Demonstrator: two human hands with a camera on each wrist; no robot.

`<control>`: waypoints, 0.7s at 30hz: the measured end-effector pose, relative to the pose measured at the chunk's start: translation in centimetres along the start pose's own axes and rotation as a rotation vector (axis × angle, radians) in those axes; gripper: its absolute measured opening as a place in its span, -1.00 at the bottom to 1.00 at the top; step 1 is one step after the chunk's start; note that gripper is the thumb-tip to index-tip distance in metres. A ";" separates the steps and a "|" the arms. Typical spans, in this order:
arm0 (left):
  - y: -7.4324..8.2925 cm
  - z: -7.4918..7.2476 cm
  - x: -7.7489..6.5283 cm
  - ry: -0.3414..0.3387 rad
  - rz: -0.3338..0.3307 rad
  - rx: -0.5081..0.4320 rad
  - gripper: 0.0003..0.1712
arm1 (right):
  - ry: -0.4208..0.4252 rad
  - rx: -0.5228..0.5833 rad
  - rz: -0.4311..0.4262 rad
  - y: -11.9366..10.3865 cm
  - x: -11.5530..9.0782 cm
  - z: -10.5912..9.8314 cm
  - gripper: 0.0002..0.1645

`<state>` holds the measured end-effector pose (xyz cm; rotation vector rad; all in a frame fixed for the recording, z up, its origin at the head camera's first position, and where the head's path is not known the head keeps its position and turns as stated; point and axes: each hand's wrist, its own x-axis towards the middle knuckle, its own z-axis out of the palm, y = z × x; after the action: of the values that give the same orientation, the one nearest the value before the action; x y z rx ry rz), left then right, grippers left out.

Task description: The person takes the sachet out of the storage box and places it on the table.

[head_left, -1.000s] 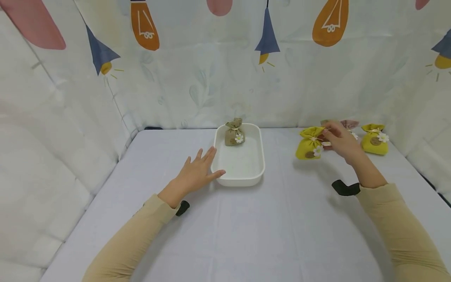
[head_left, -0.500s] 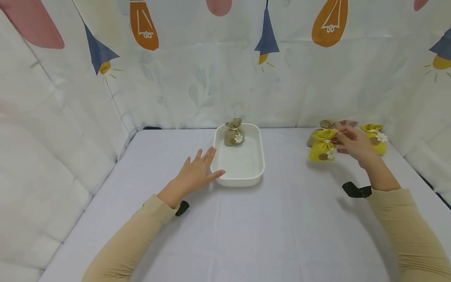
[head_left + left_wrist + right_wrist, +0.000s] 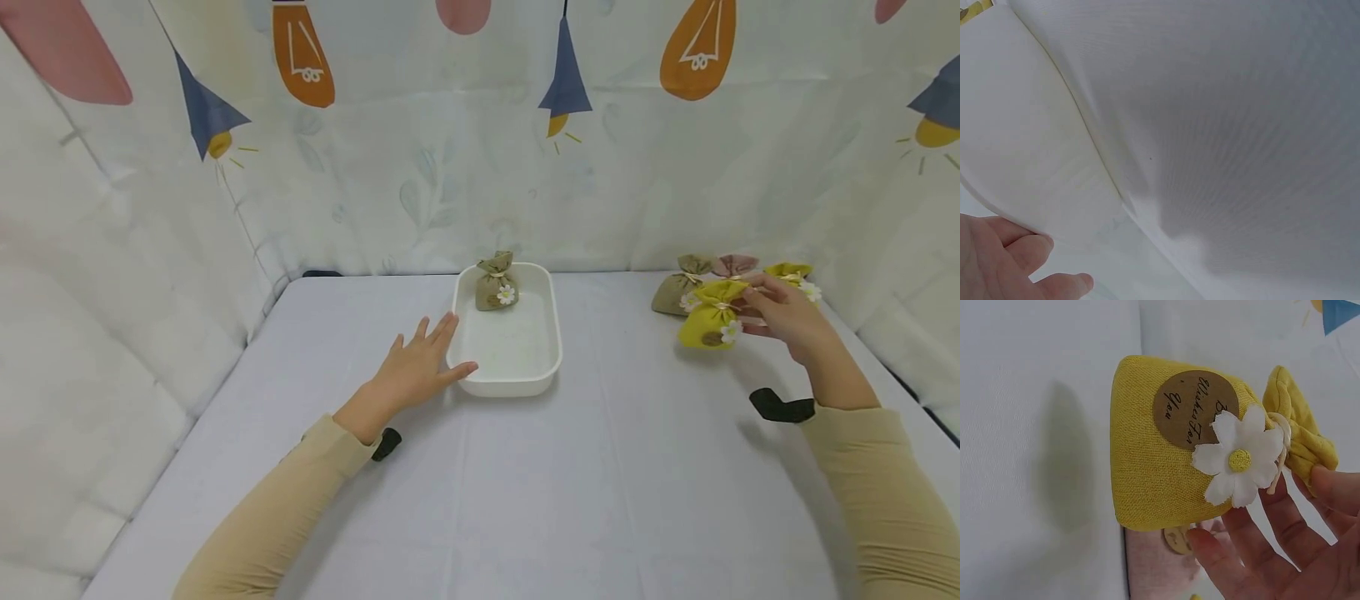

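Note:
My right hand (image 3: pixel 798 323) pinches a small yellow cloth drawstring pouch (image 3: pixel 705 321) by its gathered top. In the right wrist view the pouch (image 3: pixel 1141 456) shows a white daisy and a round brown label with lettering. Its shadow falls on the tablecloth, apart from its base. My left hand (image 3: pixel 411 373), fingers spread and straight, lies at the left rim of a white rectangular tub (image 3: pixel 510 388). The left wrist view has the fingertips (image 3: pixel 1032 250) against the tub's wall (image 3: pixel 1029 125). At the back of the tub sits a brown pouch (image 3: pixel 489 295).
Behind the held pouch stand another brown pouch (image 3: pixel 669 297), a pink pouch (image 3: pixel 733 266) and a second yellow pouch (image 3: pixel 787 271), partly hidden by the right hand. A white cloth (image 3: pixel 540 492) covers the table. A patterned curtain (image 3: pixel 480 183) rises behind its far edge.
My right hand has carried the yellow pouch to the right and slightly nearer, uncovering the brown pouch behind. The left hand has stayed at the tub's rim.

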<state>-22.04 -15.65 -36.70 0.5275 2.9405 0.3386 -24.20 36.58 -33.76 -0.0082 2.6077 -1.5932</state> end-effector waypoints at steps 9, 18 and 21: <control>0.1 -0.1 -0.1 -0.001 0.002 0.002 0.12 | -0.052 -0.027 0.012 1.4 0.0 -1.3 -0.72; 0.0 0.0 -0.1 -0.001 0.004 0.016 0.12 | -0.098 -0.052 0.022 2.4 -0.2 -2.1 -0.70; 0.0 0.0 -0.1 0.002 0.007 0.014 0.12 | -0.109 -0.045 0.015 2.7 -0.2 -2.3 -0.71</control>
<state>-21.96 -15.69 -36.73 0.5398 2.9452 0.3203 -24.04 39.82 -35.10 -0.0758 2.5534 -1.4855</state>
